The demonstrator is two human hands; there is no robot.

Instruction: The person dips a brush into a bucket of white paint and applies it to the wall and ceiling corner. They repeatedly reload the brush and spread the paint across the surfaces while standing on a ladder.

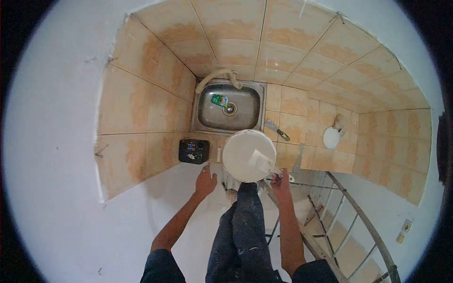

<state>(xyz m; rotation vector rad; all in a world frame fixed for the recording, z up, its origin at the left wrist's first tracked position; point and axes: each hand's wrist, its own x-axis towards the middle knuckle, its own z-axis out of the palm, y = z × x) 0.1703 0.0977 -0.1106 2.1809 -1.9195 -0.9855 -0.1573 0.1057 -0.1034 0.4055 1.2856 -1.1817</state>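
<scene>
My right hand (281, 185) grips a wide paintbrush (261, 161) by its handle. The brush's white-coated head lies over the mouth of a white bucket (233, 153), which holds white paint and stands at the counter's front edge below the sink. Left of the bucket, my left hand (205, 183) hangs in the air with nothing in it, its thumb and fingers apart. A small black box (194, 151) with lit dots, spattered white, sits on the counter just beyond that hand.
A steel sink (203, 125) with a faucet (214, 79) holds a green packet (219, 100). On the tiled counter lie a putty knife (277, 129), a long blade (298, 159) and a white round piece (331, 137). A metal ladder (363, 219) stands at right.
</scene>
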